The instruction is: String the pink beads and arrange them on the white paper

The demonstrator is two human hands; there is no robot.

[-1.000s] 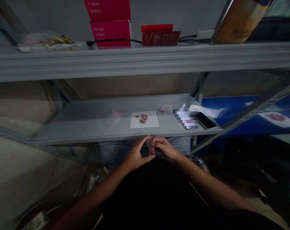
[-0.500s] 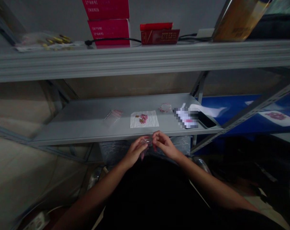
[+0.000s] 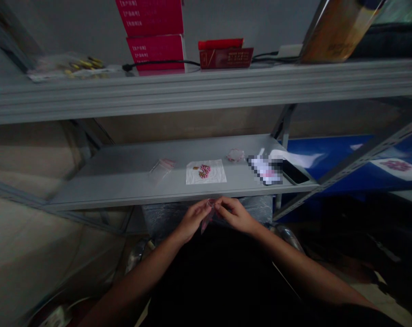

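Observation:
In front of the shelf edge, my left hand [image 3: 194, 219] pinches a small clear plastic bag [image 3: 206, 221] with a reddish tint, which hangs below the fingers. My right hand [image 3: 235, 214] has its thumb and fingertips closed on the upper edge of the same bag, close against the left fingertips. Whether anything is inside the bag I cannot make out. Just beyond the hands, a white sheet [image 3: 215, 177] lies on the grey shelf [image 3: 124, 175], bearing a cluster of pink and gold beads [image 3: 205, 170] and a small gold-brown piece [image 3: 195, 168].
Clear zip bags [image 3: 162, 169] lie to the left of the sheet. A pale pink bracelet [image 3: 235, 155], a blurred-out phone [image 3: 265, 170] and a dark phone [image 3: 295, 171] lie to the right. An upper shelf [image 3: 192, 93] with pink boxes [image 3: 156, 51] overhangs the back.
My right hand has come in to the left and its fingers have closed on the bag. The bag now hangs lower and shows more below my left hand. The view has tilted slightly.

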